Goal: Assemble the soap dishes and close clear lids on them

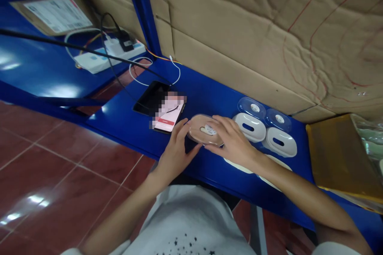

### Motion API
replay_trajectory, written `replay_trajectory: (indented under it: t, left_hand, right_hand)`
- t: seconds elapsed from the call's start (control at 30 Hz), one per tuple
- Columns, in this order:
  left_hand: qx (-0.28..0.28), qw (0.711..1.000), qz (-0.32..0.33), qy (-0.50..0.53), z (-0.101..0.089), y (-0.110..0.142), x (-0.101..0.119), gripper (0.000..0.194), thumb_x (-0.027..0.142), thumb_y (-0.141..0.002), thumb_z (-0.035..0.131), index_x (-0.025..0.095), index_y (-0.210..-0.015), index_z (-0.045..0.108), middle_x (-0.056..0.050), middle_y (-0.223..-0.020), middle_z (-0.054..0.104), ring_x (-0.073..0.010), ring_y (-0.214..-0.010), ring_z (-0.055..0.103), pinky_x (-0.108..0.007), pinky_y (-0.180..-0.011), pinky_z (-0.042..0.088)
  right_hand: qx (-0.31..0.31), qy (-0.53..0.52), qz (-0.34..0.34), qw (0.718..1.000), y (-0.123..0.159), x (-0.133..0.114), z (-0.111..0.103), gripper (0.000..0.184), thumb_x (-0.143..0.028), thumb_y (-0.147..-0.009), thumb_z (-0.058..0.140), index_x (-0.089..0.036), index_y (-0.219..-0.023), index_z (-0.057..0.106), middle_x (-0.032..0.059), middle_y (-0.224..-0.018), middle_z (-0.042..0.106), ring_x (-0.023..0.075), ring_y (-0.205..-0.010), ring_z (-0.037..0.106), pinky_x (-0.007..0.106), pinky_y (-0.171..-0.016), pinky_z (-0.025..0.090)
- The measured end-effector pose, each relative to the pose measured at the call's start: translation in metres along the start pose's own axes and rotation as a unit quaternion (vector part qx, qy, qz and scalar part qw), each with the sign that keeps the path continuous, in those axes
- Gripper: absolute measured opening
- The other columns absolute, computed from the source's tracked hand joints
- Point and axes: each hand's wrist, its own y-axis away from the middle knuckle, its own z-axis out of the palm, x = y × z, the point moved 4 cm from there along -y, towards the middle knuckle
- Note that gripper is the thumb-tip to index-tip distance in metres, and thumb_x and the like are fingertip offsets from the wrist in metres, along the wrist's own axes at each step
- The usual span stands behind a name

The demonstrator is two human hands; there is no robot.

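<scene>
Both hands hold a light-brown oval box (199, 129) with a clear plastic cover, a white label and a slot in its middle. My left hand (176, 149) grips its left end, thumb at the near edge. On the right end my right hand (235, 141) is closed, fingers over the top beside the label. To the right stand two white oval trays (254, 133) with dark slots. Behind them lie two clear oval lids (251, 106) with round white stickers. Pale oval pieces (239, 166) are partly hidden under my right forearm.
A lit phone (170, 117) and a black tablet-like device (149, 97) lie left of the hands on the blue table (125, 127). A power strip (101, 61) with cables sits on another blue surface. Cardboard (239, 40) rises behind; a taped carton (338, 155) stands at right.
</scene>
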Motion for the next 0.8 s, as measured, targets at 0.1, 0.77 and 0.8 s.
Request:
replay_trajectory:
  t: [0.1,0.77,0.8]
  left_hand:
    - [-0.001,1.0,0.003,-0.001,0.0,0.0,0.0,0.081,0.025,-0.101,0.074,0.027,-0.167,0.027,-0.019,-0.157,0.051,-0.0335,-0.15,0.054,-0.053,-0.119,0.055]
    - [-0.058,0.998,-0.034,-0.013,-0.001,-0.002,0.001,0.065,0.025,-0.105,0.066,0.029,-0.163,0.036,-0.017,-0.16,0.048,-0.0323,-0.151,0.052,-0.054,-0.12,0.054]
    - [-0.065,0.997,-0.033,-0.018,0.0,-0.003,0.001,0.062,0.025,-0.105,0.065,0.028,-0.161,0.039,-0.016,-0.159,0.049,-0.0324,-0.15,0.053,-0.054,-0.12,0.054]
  right_hand:
    - [-0.006,0.015,-0.014,1.0,-0.003,0.0,0.001,0.064,-0.049,-0.1,0.073,-0.025,-0.155,0.052,0.015,-0.162,0.053,0.0371,-0.147,0.05,0.06,-0.123,0.046]
    - [-0.005,0.083,0.063,0.995,-0.067,0.069,-0.006,0.064,-0.046,-0.1,0.07,-0.019,-0.157,0.055,0.0215,-0.164,0.053,0.0426,-0.148,0.052,0.063,-0.117,0.047]
    - [-0.001,0.081,0.068,0.994,-0.078,0.079,-0.005,0.065,-0.046,-0.1,0.07,-0.019,-0.157,0.054,0.0218,-0.164,0.052,0.0427,-0.149,0.051,0.063,-0.118,0.046]
